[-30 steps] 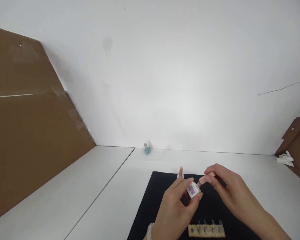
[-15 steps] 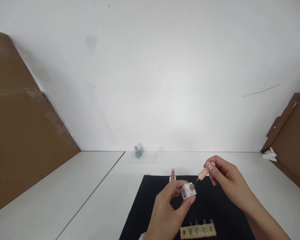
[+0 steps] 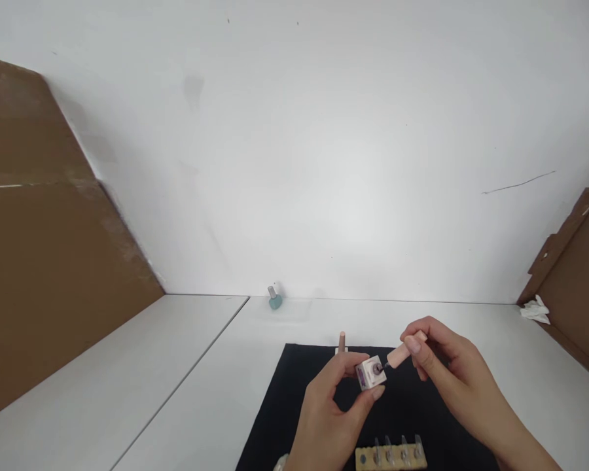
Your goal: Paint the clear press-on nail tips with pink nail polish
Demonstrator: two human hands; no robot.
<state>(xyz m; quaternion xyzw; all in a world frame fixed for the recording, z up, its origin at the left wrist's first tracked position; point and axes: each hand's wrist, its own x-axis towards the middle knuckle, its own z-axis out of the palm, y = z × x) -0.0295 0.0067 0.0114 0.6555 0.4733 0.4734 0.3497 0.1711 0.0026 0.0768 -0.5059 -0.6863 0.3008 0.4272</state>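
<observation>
Between the thumb and fingers of my left hand is a small white square nail polish bottle with a purple mark on its side, tilted so its open neck faces right. My right hand pinches a pale pink brush cap. The cap's dark brush tip points down-left and is at the bottle's neck; I cannot tell if it is inside. Below my hands, a tan strip holder bears several clear nail tips standing upright. Behind my left hand stands another bottle with a pinkish-brown cap, its body partly hidden.
A black mat lies on the white table. A teal polish bottle with a silver cap is near the white wall. Brown boards flank both sides. A crumpled white tissue lies at the right.
The brush tip has moved closer to the bottle's neck, and the right hand is slightly lower. A rounded purplish blob that covered the neck no longer shows; the opening is visible. The view shifted slightly.
</observation>
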